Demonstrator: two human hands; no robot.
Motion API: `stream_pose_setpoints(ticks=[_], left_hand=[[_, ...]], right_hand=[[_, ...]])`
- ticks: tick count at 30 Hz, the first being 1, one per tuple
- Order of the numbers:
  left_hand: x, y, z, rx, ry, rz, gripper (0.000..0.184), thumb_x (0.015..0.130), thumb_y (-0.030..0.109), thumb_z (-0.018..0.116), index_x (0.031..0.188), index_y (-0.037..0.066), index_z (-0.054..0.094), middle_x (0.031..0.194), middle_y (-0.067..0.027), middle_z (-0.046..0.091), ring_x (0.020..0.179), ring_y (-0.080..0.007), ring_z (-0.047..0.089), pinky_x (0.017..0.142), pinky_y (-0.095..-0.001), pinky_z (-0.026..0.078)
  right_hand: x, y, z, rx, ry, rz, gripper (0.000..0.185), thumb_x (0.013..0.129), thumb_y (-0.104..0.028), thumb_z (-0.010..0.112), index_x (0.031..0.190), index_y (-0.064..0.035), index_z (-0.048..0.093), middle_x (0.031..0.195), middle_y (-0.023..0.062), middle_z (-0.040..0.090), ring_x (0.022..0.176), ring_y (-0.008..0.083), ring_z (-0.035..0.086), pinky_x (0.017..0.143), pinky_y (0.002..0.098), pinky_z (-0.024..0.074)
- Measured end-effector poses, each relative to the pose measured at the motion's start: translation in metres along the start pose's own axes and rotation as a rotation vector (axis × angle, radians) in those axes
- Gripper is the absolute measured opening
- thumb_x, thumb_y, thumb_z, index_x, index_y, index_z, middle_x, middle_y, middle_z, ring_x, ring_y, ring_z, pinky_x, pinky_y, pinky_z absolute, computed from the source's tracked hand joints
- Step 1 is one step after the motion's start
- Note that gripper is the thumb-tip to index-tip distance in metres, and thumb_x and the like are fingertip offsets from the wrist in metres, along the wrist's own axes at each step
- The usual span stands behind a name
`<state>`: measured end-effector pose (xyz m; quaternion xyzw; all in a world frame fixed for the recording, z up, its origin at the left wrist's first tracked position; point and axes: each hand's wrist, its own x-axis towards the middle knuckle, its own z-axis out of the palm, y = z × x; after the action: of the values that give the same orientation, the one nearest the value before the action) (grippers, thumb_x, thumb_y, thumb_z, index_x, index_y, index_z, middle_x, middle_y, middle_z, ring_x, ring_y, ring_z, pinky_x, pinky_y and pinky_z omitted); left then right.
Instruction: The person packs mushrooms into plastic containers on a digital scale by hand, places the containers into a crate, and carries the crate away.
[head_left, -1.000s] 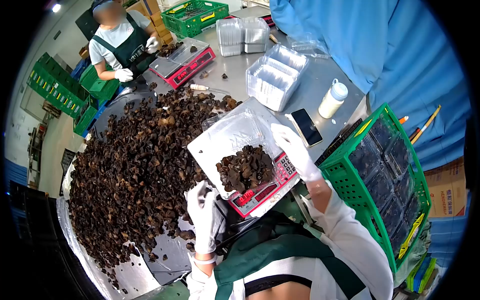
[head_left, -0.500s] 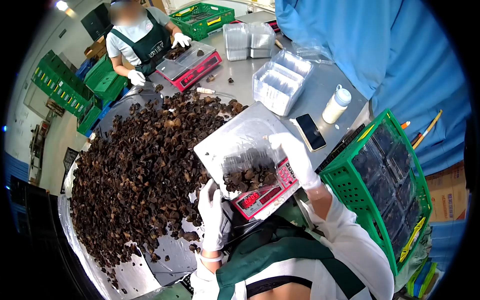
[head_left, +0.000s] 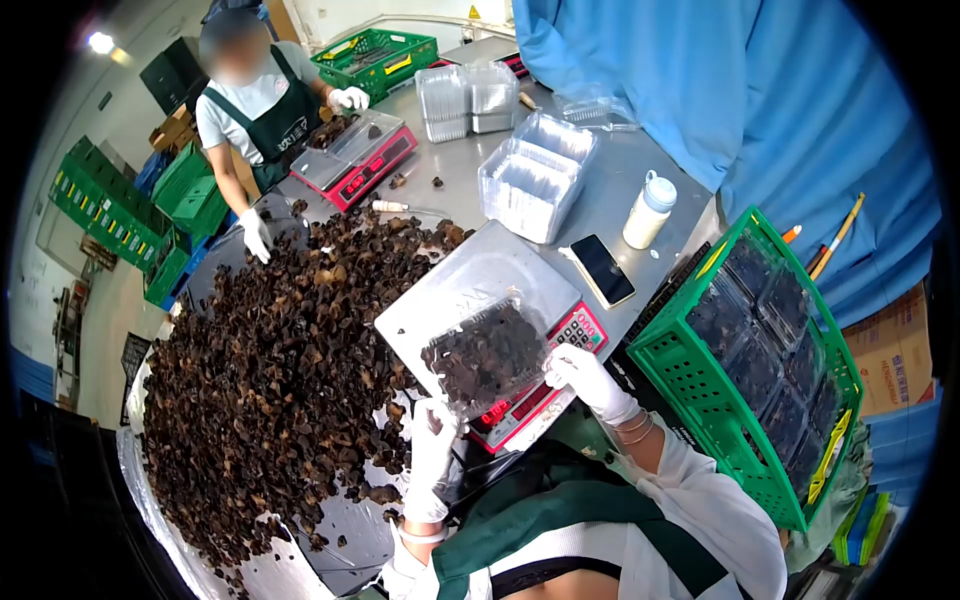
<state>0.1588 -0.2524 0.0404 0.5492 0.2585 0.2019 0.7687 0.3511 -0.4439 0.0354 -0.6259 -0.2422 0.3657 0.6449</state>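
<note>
A clear plastic box (head_left: 487, 352) full of dark wood ear mushrooms is over the red-and-silver weighing scale (head_left: 530, 268), tilted along its near edge. My left hand (head_left: 433, 448), in a white glove, pinches the box's near left corner. At its right corner, my gloved right hand (head_left: 590, 384) grips the edge with curled fingers. The clear lid appears to lie over the mushrooms. Part of the scale's red display is hidden behind the box. To the left, a large heap of loose wood ear mushrooms (head_left: 290, 400) reaches up to the scale.
Stacks of clear boxes (head_left: 535, 190), a phone (head_left: 603, 270) and a white bottle (head_left: 649, 212) stand beyond the scale. At right is a green crate (head_left: 690, 345) of filled boxes. Across the table, a co-worker (head_left: 265, 110) stands at another scale (head_left: 355, 160).
The lid has come down over the mushrooms. My right hand has moved from the box's far side to its near right corner. The co-worker's hand has reached to the heap.
</note>
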Motion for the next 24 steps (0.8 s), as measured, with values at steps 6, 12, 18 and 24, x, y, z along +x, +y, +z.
stream_pose_setpoints(ticks=[6, 12, 18, 24], left_hand=[[0.016, 0.004, 0.003, 0.725, 0.234, 0.740, 0.018, 0.075, -0.009, 0.061, 0.089, 0.001, 0.063, 0.098, -0.0146, 0.068, 0.090, -0.0287, 0.065, 0.081, -0.0350, 0.051], [0.025, 0.014, 0.028, 0.764, 0.149, 0.723, 0.020, 0.079, -0.006, 0.062, 0.098, -0.003, 0.064, 0.100, -0.0151, 0.068, 0.088, -0.0266, 0.064, 0.082, -0.0346, 0.050], [0.004, 0.053, 0.111, 0.486, -0.498, 0.072, 0.019, 0.088, 0.004, 0.057, 0.106, -0.001, 0.060, 0.104, -0.0127, 0.065, 0.096, -0.0254, 0.061, 0.089, -0.0341, 0.047], [0.008, 0.058, 0.167, 0.415, -0.834, 0.065, 0.021, 0.093, 0.004, 0.053, 0.113, -0.001, 0.056, 0.110, -0.0118, 0.061, 0.104, -0.0210, 0.057, 0.096, -0.0310, 0.043]], right_hand=[[-0.021, -0.044, 0.016, -0.409, 0.071, -0.350, 0.054, 0.084, -0.011, 0.063, 0.134, -0.0023, 0.044, 0.128, 0.0142, 0.050, 0.119, 0.0243, 0.052, 0.101, 0.0329, 0.0408], [-0.040, -0.045, -0.009, -0.511, 0.172, -0.376, 0.060, 0.081, -0.007, 0.066, 0.136, -0.0041, 0.044, 0.133, 0.0142, 0.050, 0.122, 0.0274, 0.051, 0.104, 0.0342, 0.0399], [-0.032, 0.008, -0.031, -0.253, 0.145, -0.569, 0.067, 0.077, -0.013, 0.076, 0.135, -0.0018, 0.044, 0.111, 0.0083, 0.062, 0.097, 0.0157, 0.059, 0.087, 0.0311, 0.0478], [-0.168, -0.135, -0.115, -0.099, 0.794, -0.468, 0.058, 0.090, -0.017, 0.062, 0.139, 0.0003, 0.036, 0.132, 0.0098, 0.049, 0.123, 0.0170, 0.044, 0.105, 0.0343, 0.0359]])
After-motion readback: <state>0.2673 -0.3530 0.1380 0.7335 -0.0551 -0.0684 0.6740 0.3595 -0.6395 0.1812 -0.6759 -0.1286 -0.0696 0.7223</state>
